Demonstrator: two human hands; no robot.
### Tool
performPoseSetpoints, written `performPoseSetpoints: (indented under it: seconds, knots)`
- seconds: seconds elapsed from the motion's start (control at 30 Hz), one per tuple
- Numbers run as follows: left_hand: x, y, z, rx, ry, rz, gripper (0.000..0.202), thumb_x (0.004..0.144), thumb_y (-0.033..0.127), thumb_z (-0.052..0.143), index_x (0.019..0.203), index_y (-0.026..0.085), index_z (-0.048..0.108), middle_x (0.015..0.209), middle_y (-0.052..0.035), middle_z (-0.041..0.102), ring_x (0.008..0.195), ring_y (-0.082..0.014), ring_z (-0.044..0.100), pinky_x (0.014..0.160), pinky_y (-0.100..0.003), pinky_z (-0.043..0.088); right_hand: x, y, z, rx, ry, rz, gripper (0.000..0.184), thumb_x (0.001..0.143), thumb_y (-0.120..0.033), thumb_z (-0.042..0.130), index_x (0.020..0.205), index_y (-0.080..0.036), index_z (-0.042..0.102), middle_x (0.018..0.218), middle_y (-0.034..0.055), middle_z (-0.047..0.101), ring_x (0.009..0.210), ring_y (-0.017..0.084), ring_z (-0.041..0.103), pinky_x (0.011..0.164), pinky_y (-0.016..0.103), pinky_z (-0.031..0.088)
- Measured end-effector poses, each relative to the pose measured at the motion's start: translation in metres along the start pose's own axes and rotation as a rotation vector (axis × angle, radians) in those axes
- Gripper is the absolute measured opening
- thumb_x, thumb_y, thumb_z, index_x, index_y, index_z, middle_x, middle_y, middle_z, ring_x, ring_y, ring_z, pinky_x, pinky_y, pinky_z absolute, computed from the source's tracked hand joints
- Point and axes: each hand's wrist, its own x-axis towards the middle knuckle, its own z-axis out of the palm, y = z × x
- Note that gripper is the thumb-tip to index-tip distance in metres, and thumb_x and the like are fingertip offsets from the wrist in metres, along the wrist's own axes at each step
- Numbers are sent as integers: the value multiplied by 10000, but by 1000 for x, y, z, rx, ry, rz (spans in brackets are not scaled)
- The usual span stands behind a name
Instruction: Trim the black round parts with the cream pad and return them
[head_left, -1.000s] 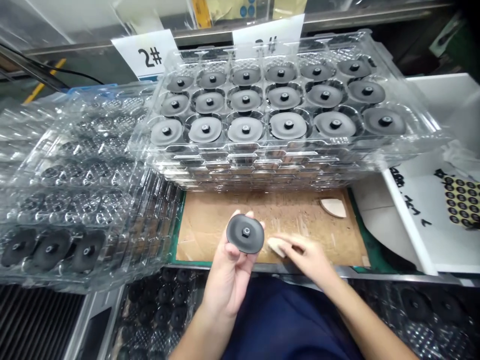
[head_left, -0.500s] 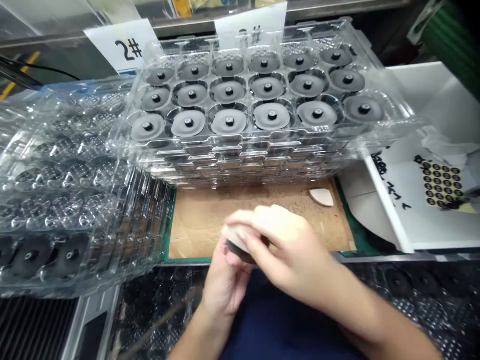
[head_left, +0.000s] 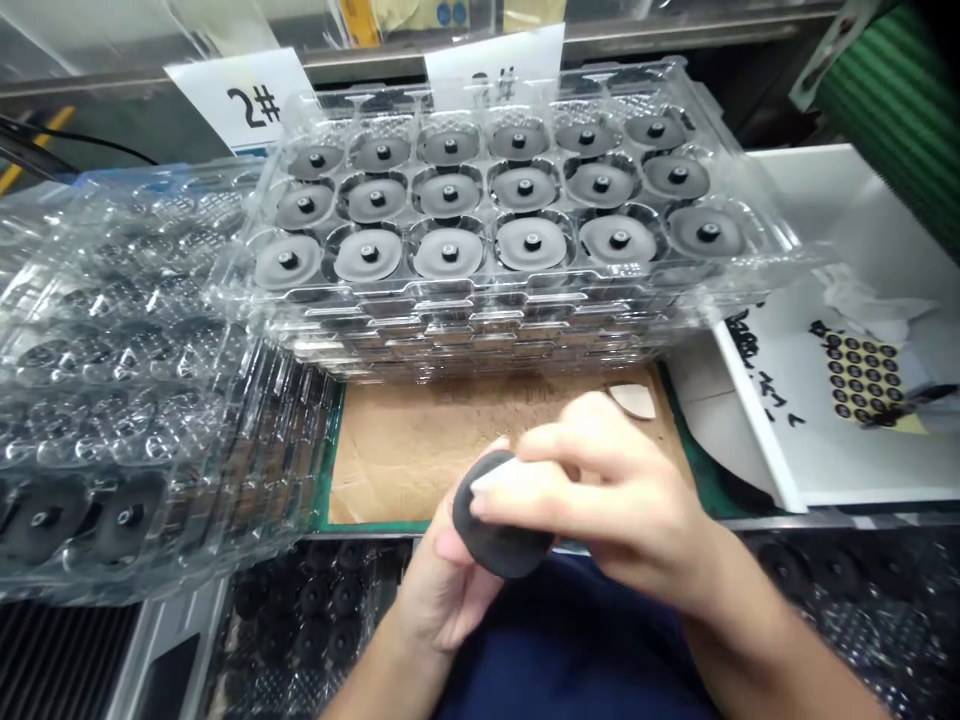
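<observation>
**Disc held over the lap, right hand working its face**

Far left, a stack of clear trays [head_left: 135, 380] leans across the surface, mostly vacant pockets, three dark parts visible in the nearest row. Next, centre front, the left hand [head_left: 442, 585] has its grip closed round the edge of a dark disc [head_left: 499, 525], held up just in front of the brown mat [head_left: 397, 455]. Right hand [head_left: 607, 490] lies over the disc, fingers pressed on its top face with what looks like a small pale piece under the fingertips; can't tell exactly what is pinched there. Step in hand, by my reading: wiping or pressing something onto the disc face. Next move likely calls for steady pressure while the left hand keeps the disc from turning.

Behind, the filled tray stack [head_left: 480, 330]: top layer shows 18 grey discs, three rows of six. One pale wedge [head_left: 632, 400] on the mat. Right, a white board [head_left: 847, 450] with one sheet of black dots [head_left: 862, 375]. Two "#" signs at back, one half hidden.
</observation>
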Motion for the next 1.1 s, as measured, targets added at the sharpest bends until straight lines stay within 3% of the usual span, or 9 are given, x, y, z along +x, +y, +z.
performPoseSetpoints:
  seconds: [0.17,0.3,0.4,0.5,0.73,0.83,0.93,1.03,1.1]
  knots:
    - [-7,5,-6,-68,-98,11,504,613,401,770,1095,299,666,1160,-6,697,1017,-231,663,880,-280,523,-25,64,35,95,83,505,260,911,-238,450,1063,-255,660,904,24,650,831,161,598,749,289,474]
    - [-8,4,-6,-105,-124,3,499,615,407,764,1091,292,668,1116,3,714,1010,-237,665,868,-294,534,-79,91,73,39,132,615,287,853,-318,491,1053,-207,664,1090,109,581,895,228,602,695,355,519]
    - [-6,2,-3,-111,-148,-24,509,628,434,746,1103,267,665,1083,-8,718,1016,-255,661,867,-314,538,-107,81,82,23,237,660,340,878,-293,448,1170,-182,583,1257,164,469,886,218,602,677,363,529]
    - [-4,2,1,-107,-203,-61,496,672,499,681,1088,229,674,1048,-23,726,970,-240,681,837,-308,554,-114,60,75,45,288,654,291,899,-251,433,1139,-190,587,1191,143,534,967,222,591,758,358,519]
    - [-10,-5,4,-21,-260,-29,522,804,591,469,1156,238,624,1052,-27,719,867,-207,711,704,-247,580,-106,41,67,224,135,555,235,900,-197,435,951,-218,663,915,42,693,866,168,656,770,279,527]
    - [-12,-12,-6,216,-210,167,505,805,598,457,1234,342,535,1087,-13,675,805,-191,719,647,-243,576,-108,37,71,258,105,543,236,894,-190,441,944,-203,670,911,52,701,852,173,666,738,269,533]
    - [-14,-16,-21,790,-103,559,693,761,455,642,1370,395,316,1172,-38,582,929,-198,671,790,-314,552,-113,33,71,268,90,528,234,887,-191,451,935,-198,679,873,51,703,814,168,670,713,257,533]
    - [-16,-17,-31,1345,-122,966,1004,710,219,733,1445,334,59,1180,-91,555,1084,-215,578,940,-391,470,-117,27,68,254,95,519,235,888,-190,449,938,-196,679,858,48,699,791,160,667,719,253,529]
    - [-20,-17,-33,1497,-147,1118,1053,705,161,722,1450,270,-14,1148,-121,559,1081,-214,573,927,-395,477,-119,23,66,240,99,514,233,890,-189,450,946,-197,676,861,48,697,795,159,666,718,250,527]
